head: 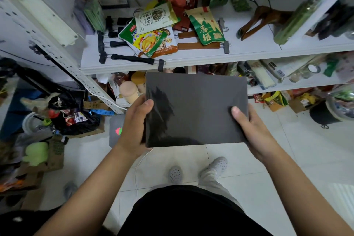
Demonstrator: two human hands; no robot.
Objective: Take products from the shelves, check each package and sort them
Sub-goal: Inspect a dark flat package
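Both hands grasp a flat dark grey box (196,110) by its sides: left hand (134,122), right hand (252,126). It is held level just below the white shelf (191,59) of snack packets (153,30).

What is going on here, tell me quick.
A person stands facing white shelves and holds a flat dark grey package level in front of them, left hand on one edge and right hand on the other, thumbs on top. Its upper face looks blank. Snack pouches and clip hangers lie on the shelf beyond.
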